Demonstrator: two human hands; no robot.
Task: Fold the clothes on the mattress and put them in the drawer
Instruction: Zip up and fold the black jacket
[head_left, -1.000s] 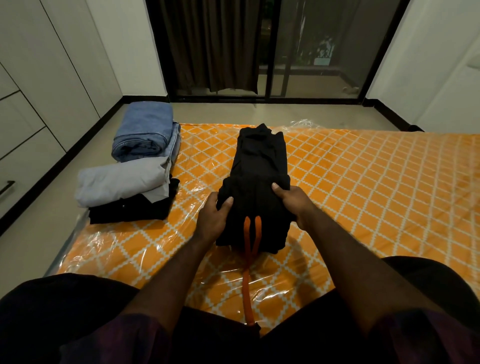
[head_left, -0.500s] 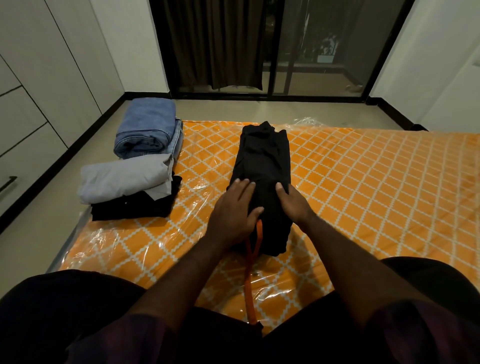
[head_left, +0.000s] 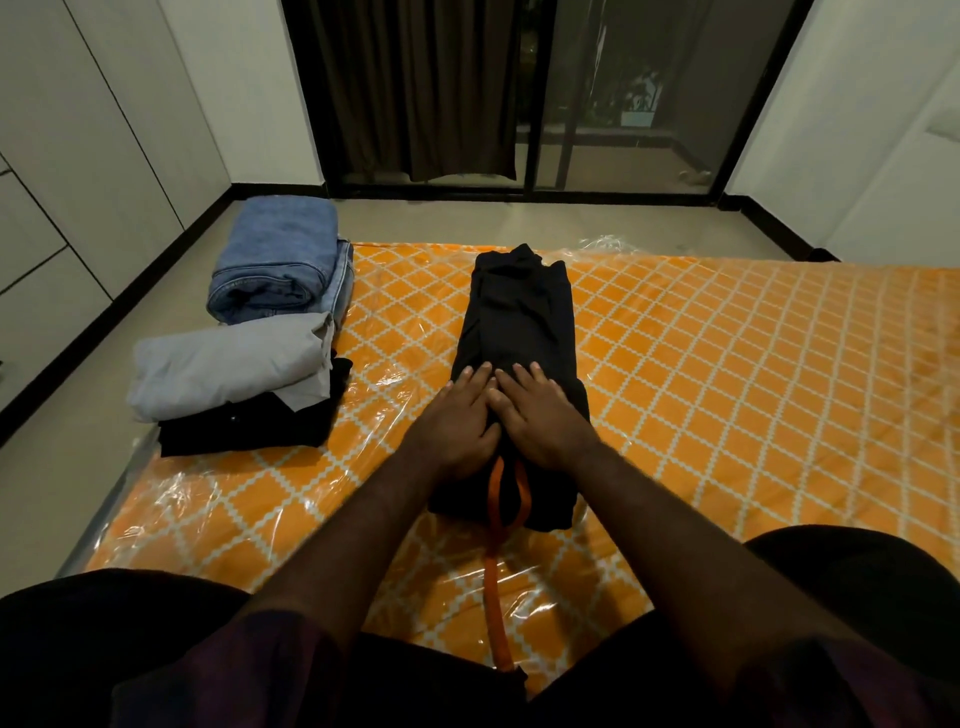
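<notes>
Nearest me: my legs, in dark cloth, fill the bottom edge. An orange cord (head_left: 496, 587) runs from my lap across the mattress (head_left: 753, 389) and ends in a loop on the near end of the black folded garment (head_left: 519, 312).

Grip: both hands lie flat on that garment's near half, palms down, fingers straight and pointing away from me. Left hand (head_left: 460, 423) and right hand (head_left: 540, 418) sit side by side and touch along their inner edges. Neither hand curls round anything; both press on the cloth. The cord's loop shows just below the wrists.

Task item: the black garment is a long narrow bundle lying lengthwise away from me, about mid-width on the mattress, its far end near the far edge.

Mattress: orange with a white diamond pattern, in clear plastic wrap (head_left: 197, 499) that wrinkles at the left edge and the far edge.

Left edge, stacked: a black folded piece (head_left: 249, 434) at the bottom, a grey folded piece (head_left: 228, 364) on top of it. Just beyond, at the far left corner, folded blue jeans (head_left: 275, 260), touching the grey piece.

Containers: pale drawer fronts (head_left: 31, 291) line the left wall, all shut; contents hidden. All clothes in view are on the mattress.

Farthest: bare floor (head_left: 467, 218), then a glass sliding door (head_left: 623, 104) with a dark curtain (head_left: 415, 88) over its left part.
</notes>
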